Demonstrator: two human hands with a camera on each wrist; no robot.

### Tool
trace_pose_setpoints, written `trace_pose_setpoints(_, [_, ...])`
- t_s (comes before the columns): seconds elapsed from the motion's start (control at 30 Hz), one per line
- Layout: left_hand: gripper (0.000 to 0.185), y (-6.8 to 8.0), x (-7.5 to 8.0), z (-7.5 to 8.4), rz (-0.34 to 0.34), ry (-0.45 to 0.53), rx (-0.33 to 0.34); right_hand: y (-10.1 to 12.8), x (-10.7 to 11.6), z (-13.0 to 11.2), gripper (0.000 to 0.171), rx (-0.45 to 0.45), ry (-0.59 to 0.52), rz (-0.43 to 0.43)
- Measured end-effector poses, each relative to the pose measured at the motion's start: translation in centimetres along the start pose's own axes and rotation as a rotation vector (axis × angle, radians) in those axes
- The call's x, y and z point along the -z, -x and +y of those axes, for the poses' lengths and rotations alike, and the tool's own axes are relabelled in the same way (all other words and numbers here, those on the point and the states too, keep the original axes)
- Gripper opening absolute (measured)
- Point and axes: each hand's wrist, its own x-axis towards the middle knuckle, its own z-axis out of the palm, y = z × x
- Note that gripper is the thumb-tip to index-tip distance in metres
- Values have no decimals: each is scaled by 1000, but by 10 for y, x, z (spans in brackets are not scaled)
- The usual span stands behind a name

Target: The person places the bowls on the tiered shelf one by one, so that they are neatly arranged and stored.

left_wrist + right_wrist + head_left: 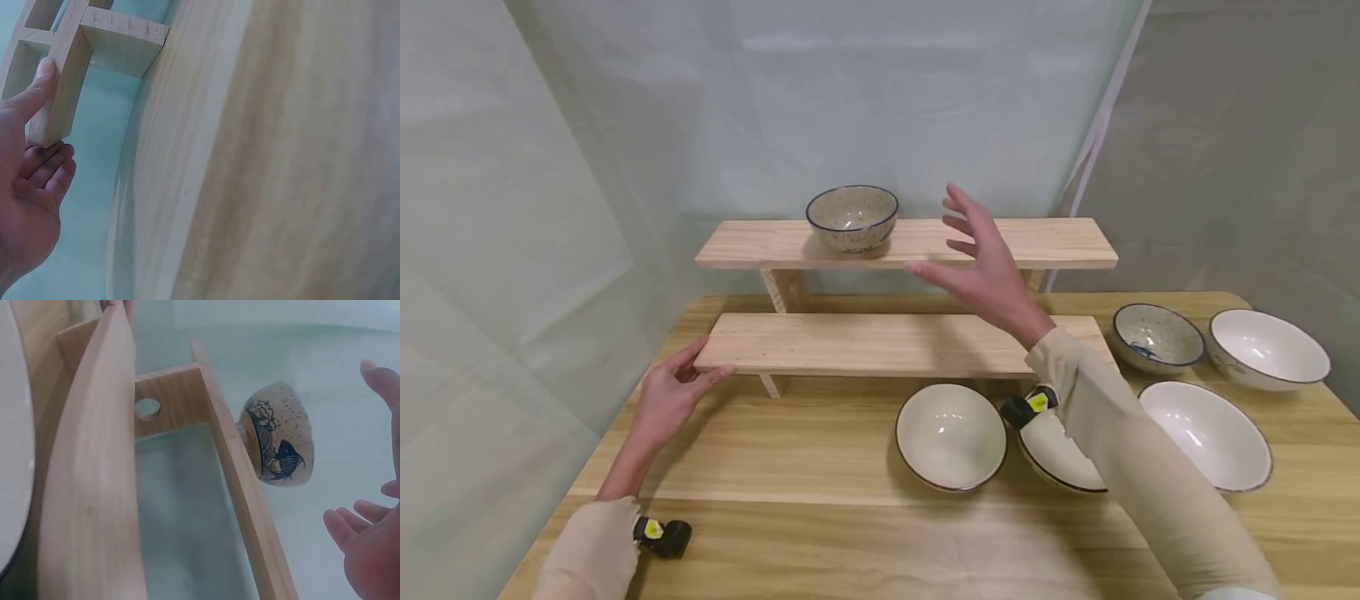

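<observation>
Our left hand (668, 396) pinches the lower left end of the pale wooden two-tier stand (850, 342) between thumb and fingers; a firm, level hold should best keep it steady. The round, speckled grey ceramic bowl with a dark blue rim (853, 238) sits upright on the upper board (1067, 242), best touched lightly, and to its right our empty right hand (988, 271) hovers apart, thumb and fingers spread wide.

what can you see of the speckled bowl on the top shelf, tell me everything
The speckled bowl looks like glazed ceramic, greyish-beige with a dark-blue rim and small foot; its outside bears a dark fish and wave-like pattern. It stands upright, left of centre on the upper wooden shelf, which alone touches it. Nothing shows inside it.
</observation>
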Motion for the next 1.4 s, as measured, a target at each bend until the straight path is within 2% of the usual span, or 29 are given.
trace_pose_setpoints(0.23, [76,-1,0,-4,-1,1,6,20,12,6,88,-9,-7,-13])
trace_pose_setpoints(0.5, [77,0,0,-4,-4,10,11,40,24,8,85,1,39,-30])
trace_pose_setpoints(0.6, [78,0,0,-4,2,8,14,47,28,14,86,3,42,-33])
trace_pose_setpoints(0.87, [77,0,1,-5,-2,21,11,67,43,49,92,17,90,-13])
trace_pose_setpoints(1.23, [75,0,-3,-3,-2,25,5,98,65,57,98,-1,182,-11])
trace_pose_setpoints(1.4, [75,1,-3,-3,-1,22,10,112,73,61,96,-7,182,3])
